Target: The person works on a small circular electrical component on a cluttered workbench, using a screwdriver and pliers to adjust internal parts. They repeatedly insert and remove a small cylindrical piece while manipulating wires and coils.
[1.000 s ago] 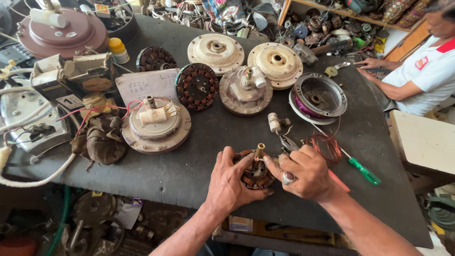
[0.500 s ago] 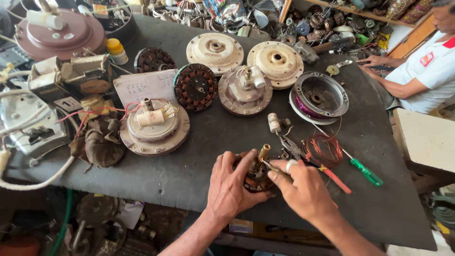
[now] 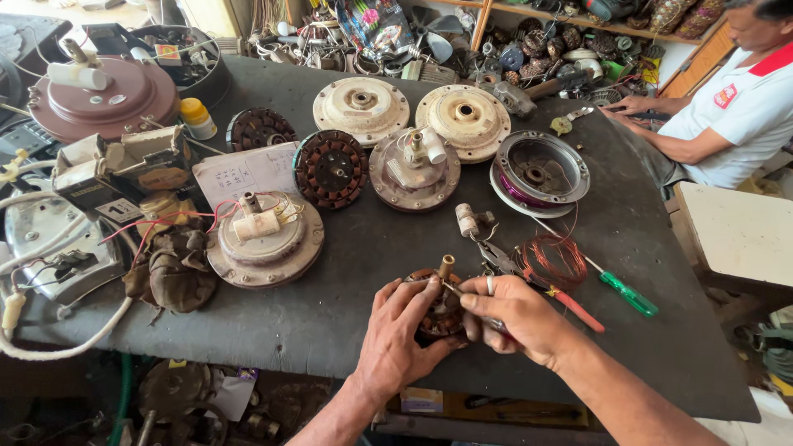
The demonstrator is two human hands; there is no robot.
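Note:
A small round motor stator [image 3: 439,307] with copper windings and an upright brass shaft sits on the dark workbench [image 3: 363,248] near its front edge. My left hand [image 3: 398,339] cups its left side and holds it steady. My right hand [image 3: 516,318], with a ring on one finger, pinches a thin metal tool whose tip touches the stator's top. A loose coil of copper wire [image 3: 552,260] lies just beyond my right hand, beside pliers [image 3: 496,252] and a green-handled screwdriver [image 3: 628,295].
Several fan motor housings and stators [image 3: 334,168] spread across the bench, with a maroon dome cover [image 3: 103,99] and cables at the left. Another person in a white shirt [image 3: 747,107] works at the right end. Cluttered shelves line the back.
My hands and the stator stay near the front edge. My right hand has shifted its grip and now brings the thin tool onto the stator's top.

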